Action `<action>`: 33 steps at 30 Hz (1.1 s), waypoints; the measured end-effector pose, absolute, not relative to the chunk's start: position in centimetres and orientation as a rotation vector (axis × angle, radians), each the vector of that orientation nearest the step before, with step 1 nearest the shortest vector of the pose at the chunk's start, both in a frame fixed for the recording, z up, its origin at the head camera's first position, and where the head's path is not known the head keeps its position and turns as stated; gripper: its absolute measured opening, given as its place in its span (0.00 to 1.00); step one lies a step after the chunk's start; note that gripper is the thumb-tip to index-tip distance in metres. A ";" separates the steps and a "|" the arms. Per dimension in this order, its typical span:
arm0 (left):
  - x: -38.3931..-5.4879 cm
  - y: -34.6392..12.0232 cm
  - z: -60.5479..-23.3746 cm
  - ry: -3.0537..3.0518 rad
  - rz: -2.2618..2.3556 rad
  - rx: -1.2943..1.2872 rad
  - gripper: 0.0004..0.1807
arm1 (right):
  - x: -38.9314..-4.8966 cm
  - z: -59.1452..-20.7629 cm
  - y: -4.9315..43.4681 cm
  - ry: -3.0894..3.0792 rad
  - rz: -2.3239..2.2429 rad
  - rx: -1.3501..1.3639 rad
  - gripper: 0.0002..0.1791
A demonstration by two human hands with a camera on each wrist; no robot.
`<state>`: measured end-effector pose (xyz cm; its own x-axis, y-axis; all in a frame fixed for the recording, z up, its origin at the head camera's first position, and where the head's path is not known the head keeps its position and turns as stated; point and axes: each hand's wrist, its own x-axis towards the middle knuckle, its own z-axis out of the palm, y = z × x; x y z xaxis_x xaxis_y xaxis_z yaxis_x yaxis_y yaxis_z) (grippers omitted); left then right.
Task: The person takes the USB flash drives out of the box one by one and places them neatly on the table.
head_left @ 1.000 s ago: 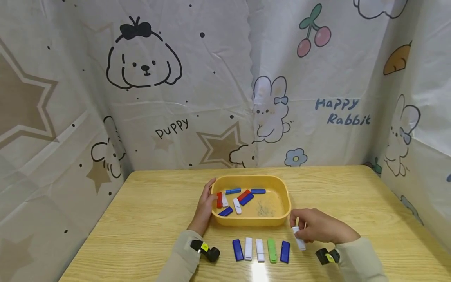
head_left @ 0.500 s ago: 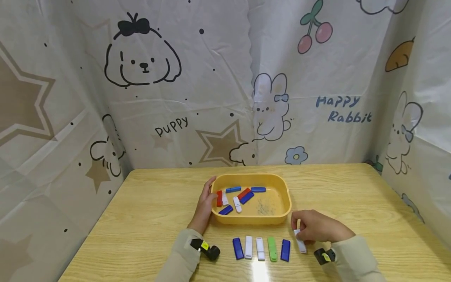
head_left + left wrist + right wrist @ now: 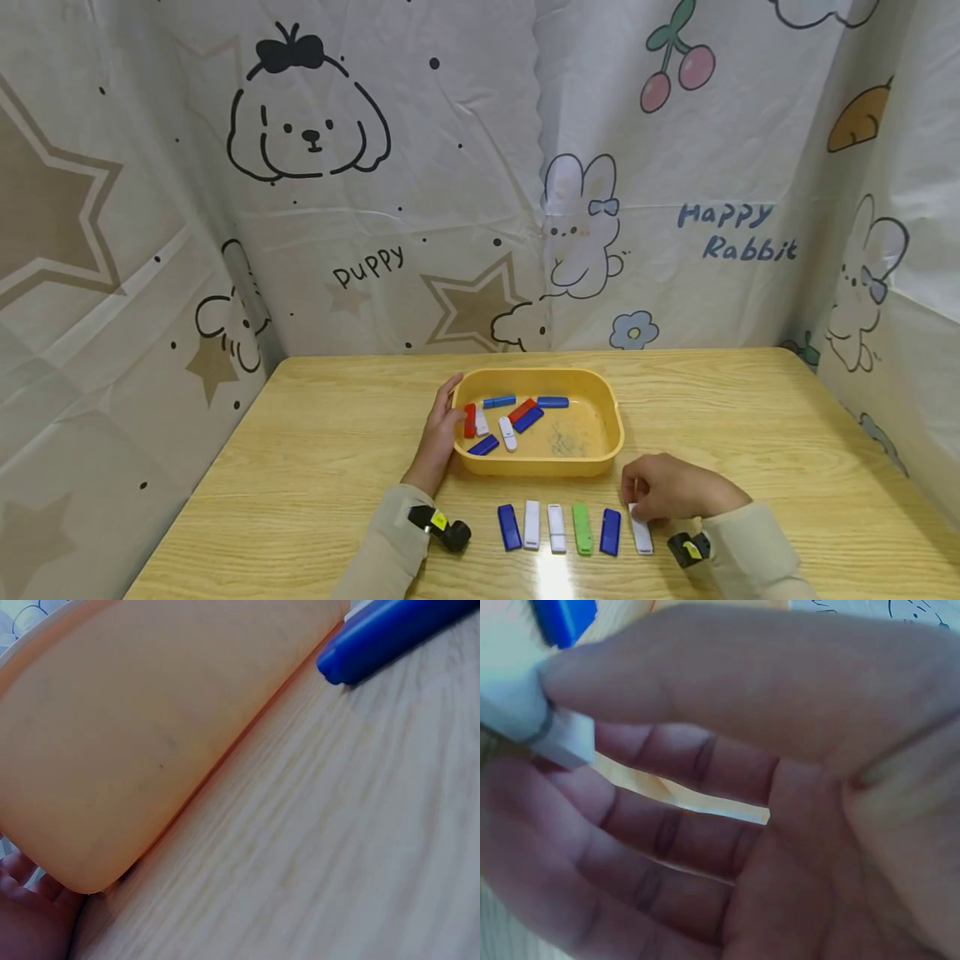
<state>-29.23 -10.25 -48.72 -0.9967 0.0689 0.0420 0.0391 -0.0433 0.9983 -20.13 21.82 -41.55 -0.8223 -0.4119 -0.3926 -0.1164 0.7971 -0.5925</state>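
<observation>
My right hand (image 3: 678, 487) pinches a white USB flash drive (image 3: 641, 533) between thumb and fingers at the right end of a row on the table. In the right wrist view the thumb presses the drive's end (image 3: 570, 739). Left of it lie a blue drive (image 3: 610, 532), a green one (image 3: 582, 529), two white ones and another blue one (image 3: 508, 527), roughly parallel. My left hand (image 3: 435, 442) grips the left side of a yellow plastic bin (image 3: 536, 469), thumb over the rim. Loose red, white and blue drives lie inside, mostly in its left half.
The bin stands on a wood-grain table (image 3: 337, 433) behind the row. A patterned curtain (image 3: 375, 167) encloses the back and sides. In the left wrist view, the bin's wall (image 3: 150, 735) rises close by, with a blue drive (image 3: 397, 637) near it.
My right hand has brought the white flash drive down and toward me, into line with the row's right end. My left hand has stayed on the bin.
</observation>
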 end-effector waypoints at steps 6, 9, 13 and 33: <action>-29.4 -10.3 -48.9 2.134 2.288 0.157 0.35 | -20.3 -41.9 21.8 2.466 -0.741 -0.307 0.07; -29.4 -10.2 -48.8 2.150 2.277 0.144 0.34 | -20.3 -42.0 21.8 2.465 -0.753 -0.309 0.07; -29.4 -10.2 -48.7 2.174 2.252 0.138 0.34 | -20.3 -41.9 21.9 2.460 -0.769 -0.321 0.08; -29.3 -10.4 -48.6 2.133 2.260 0.142 0.34 | -20.1 -42.2 21.6 2.431 -0.840 -0.257 0.09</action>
